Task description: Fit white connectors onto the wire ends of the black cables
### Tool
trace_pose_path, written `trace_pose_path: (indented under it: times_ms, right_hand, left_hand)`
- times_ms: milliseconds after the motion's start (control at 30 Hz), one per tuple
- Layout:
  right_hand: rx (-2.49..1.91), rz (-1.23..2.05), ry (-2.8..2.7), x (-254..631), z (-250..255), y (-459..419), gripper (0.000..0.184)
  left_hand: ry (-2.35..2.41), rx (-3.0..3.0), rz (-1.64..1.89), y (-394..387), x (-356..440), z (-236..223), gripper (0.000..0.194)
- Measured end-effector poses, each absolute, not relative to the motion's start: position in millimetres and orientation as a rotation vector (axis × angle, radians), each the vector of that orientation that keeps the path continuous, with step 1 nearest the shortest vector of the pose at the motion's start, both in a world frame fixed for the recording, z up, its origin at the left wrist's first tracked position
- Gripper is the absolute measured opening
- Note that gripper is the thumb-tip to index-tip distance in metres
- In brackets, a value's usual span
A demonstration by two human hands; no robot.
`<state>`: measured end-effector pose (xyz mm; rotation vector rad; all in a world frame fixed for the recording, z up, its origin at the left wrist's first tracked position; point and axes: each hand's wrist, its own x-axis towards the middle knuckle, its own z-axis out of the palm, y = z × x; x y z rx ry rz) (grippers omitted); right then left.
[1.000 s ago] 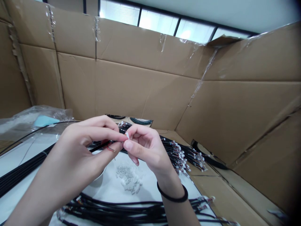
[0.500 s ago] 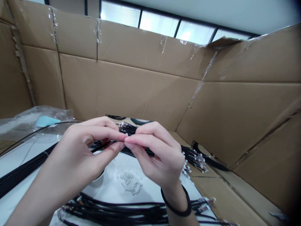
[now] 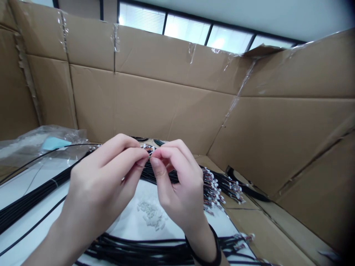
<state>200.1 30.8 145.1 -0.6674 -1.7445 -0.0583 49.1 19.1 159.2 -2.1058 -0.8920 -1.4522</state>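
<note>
Matt cardboard walls (image 3: 172,114) in the upper frame are joined by glossy clear tape (image 3: 114,37); smooth black plastic sheathing is seen on the cables (image 3: 133,251) at lower centre.

A tall wall of brown corrugated cardboard (image 3: 166,111) stands across the back, its panels joined by strips of clear packing tape (image 3: 115,37). Above that wall run windows with pale blinds (image 3: 185,29) in dark frames, below a white ceiling (image 3: 222,11). At the wall's foot, to the left, lies a crumpled clear plastic bag (image 3: 27,138) with a pale blue piece (image 3: 57,143) at its edge, and to the right lies a flat cardboard sheet (image 3: 249,225)
</note>
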Motion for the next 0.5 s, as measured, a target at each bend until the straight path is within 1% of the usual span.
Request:
trace_pose_path:
  times_ms: [67, 133, 233, 367, 500]
  right_hand:
    - [-0.676, 0.010, -1.726, 198.9, 146.5, 28.6, 0.014]
    - [-0.662, 0.120, -1.707, 199.4, 148.3, 26.9, 0.013]
    - [-0.646, 0.398, -1.637, 203.4, 150.6, 28.4, 0.009]
    - [-0.657, 0.868, -1.532, 210.0, 150.4, 37.5, 0.022]
    - [-0.548, 1.265, -1.521, 212.1, 148.6, 44.1, 0.032]
  left_hand:
    - [-0.844, -2.101, -1.454, 19.9, 49.4, 157.4, 0.021]
    - [-0.842, -2.130, -1.492, 20.2, 48.3, 157.4, 0.021]
    - [-0.904, -2.224, -1.581, 19.5, 45.4, 160.6, 0.018]
    - [-0.943, -2.320, -1.702, 19.1, 42.7, 164.4, 0.018]
    - [-0.943, -2.362, -1.714, 21.1, 41.6, 163.5, 0.018]
